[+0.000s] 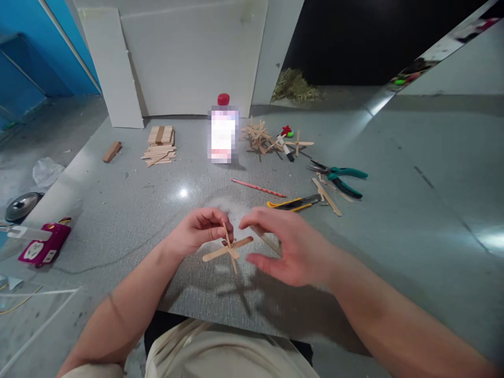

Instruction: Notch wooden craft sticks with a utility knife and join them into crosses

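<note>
Near the front of the table, my left hand (pixel 202 231) pinches a small cross-shaped piece made of wooden craft sticks (pixel 216 254). Its arms point several ways, and its shadow falls on the tabletop below. My right hand (pixel 285 244) hovers just right of the piece, thumb and fingers spread apart and slightly blurred. A pale narrow strip shows inside its curve; I cannot make out whether that is a finger or an object. Beyond the hands lie a red pencil (pixel 258 187) and a yellow-and-black utility knife (pixel 295 203).
Teal-handled pliers (pixel 346 172) lie by loose sticks (pixel 327 197). Farther back are joined stick pieces (pixel 260 136), a black-and-white tube (pixel 285 147), a red-capped bottle (pixel 223 131) and a stack of craft sticks (pixel 160 136). A wooden block (pixel 112 151) and magenta power socket (pixel 45 244) are leftward.
</note>
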{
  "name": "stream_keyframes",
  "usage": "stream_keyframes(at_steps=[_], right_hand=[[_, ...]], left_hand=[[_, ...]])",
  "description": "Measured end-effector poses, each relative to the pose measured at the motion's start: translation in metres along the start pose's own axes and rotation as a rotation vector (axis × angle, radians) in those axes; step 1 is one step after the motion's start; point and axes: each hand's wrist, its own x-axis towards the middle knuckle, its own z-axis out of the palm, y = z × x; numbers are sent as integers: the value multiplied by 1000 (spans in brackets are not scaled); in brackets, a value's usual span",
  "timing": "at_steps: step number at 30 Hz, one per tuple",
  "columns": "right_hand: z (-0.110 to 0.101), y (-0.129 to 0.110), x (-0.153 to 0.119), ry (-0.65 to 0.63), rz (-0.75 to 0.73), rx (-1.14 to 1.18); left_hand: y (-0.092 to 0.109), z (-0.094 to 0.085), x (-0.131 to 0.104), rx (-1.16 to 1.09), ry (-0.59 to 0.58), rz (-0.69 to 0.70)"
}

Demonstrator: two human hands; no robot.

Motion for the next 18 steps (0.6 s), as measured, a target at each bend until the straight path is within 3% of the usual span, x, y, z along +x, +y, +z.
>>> stream_keyframes(at_steps=[2,4,11,18], right_hand=[[-1,5,1,-138,-62,181],[-2,6,0,-185,-84,257],[10,22,0,-108,148,313],[17,30,4,-111,194,436]], left_hand=[[-3,-2,-1,33,-1,8],[-6,-4,-2,57,10,16],[-10,-9,-3,118,31,-11],[-12,-10,0,166,53,-29]])
